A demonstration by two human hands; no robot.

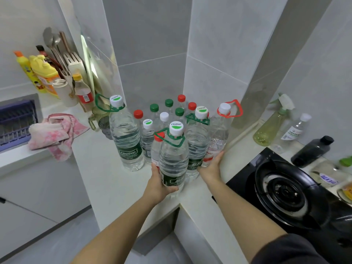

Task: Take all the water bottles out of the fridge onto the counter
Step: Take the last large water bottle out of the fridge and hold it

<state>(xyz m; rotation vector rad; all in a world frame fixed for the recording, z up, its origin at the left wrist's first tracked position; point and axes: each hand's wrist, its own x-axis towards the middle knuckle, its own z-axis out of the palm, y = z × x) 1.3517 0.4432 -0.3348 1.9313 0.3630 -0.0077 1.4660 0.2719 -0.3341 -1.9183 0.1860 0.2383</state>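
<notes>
the person's left grip (160, 184) is wrapped round the lower part of a big water bottle (172, 159) with a white cap and green carry handle, fingers curled onto its green label. the bottle stands upright at the front of the white desk (106, 168), near the inner corner edge. the right grip (211, 164) lies against the bottom of a red-handled bottle (218, 138), fingers stretched up its right side; whether the thumb closes round it i cannot tell. between the two grips stands another green-labelled bottle (197, 141), just beside the red-handled one. a fourth large bottle (126, 138) stands to the left, a little apart. behind them a cluster of smaller bottles (163, 115) with red, green and white caps fills the tiled corner. a pink towel (55, 134) hangs over the desk's left ledge, and a black gas stove (285, 189) sits to the right, with a spray bottle (270, 128) behind it.
</notes>
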